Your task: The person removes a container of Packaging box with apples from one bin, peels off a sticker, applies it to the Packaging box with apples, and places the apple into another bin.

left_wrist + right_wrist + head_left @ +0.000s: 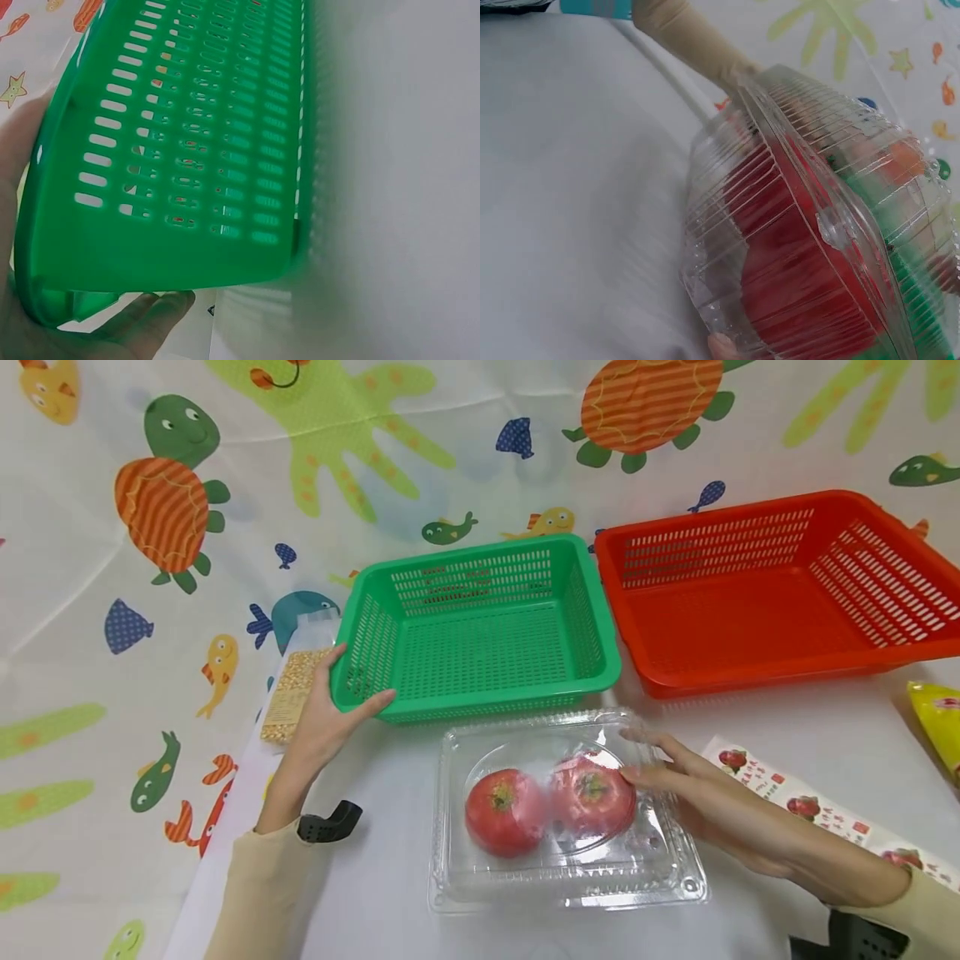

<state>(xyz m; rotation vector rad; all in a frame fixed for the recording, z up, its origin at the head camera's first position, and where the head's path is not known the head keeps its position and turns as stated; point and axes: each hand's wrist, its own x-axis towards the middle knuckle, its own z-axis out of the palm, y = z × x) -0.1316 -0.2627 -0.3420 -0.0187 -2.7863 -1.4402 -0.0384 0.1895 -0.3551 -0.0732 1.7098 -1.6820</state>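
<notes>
Head cam: left hand (321, 727) grips the near-left corner of the green basket (502, 696), thumb over the rim, and covers a bit of the corn bag (291, 702) just left of it. Right hand (693, 789) pinches the right side of the clear container (465, 883) with two red apples (504, 814) inside; glare smears the one nearer that hand. Beyond the right hand, the red basket (750, 610) is cut off, same for a yellow packet (937, 718) further right. The right forearm hides part of a printed strip (821, 814). Bare table (390, 860) between left forearm and container.

Left wrist: fingers curl below the rim, palm mostly cut off.

Right wrist: kinda dim, just a fingertip under the container; left hand's a blur through the plastic.
</notes>
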